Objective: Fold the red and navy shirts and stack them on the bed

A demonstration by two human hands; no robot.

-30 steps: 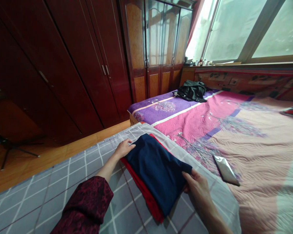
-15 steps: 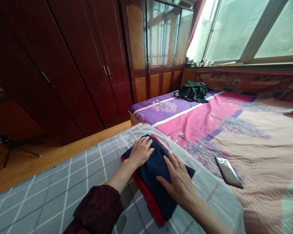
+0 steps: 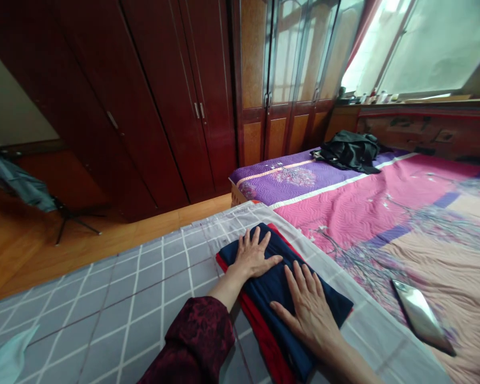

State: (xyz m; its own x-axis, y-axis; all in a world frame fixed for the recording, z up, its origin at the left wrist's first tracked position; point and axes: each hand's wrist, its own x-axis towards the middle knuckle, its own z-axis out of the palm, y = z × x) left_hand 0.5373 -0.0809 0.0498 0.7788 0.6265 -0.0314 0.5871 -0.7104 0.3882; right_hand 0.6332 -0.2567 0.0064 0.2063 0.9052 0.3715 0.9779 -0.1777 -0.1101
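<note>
A folded dark blue cloth lies on top of a folded red cloth, whose edges show along the left side and at the upper right. Both rest on a grey checked cover. My left hand is pressed flat on the upper left part of the blue cloth, fingers spread. Lower and to the right, my right hand also lies flat on the blue cloth, its thumb apart from the fingers. Neither hand grips anything.
A phone lies on the patterned bedspread to the right. Black clothing is heaped farther back. Dark red wardrobes line the back left. A black stand is on the floor; pale cloth lies lower left.
The view has turned left, so the scene sits farther right. My left hand's fingers are spread wider on the blue cloth. The pale cloth at the lower left has come into view.
</note>
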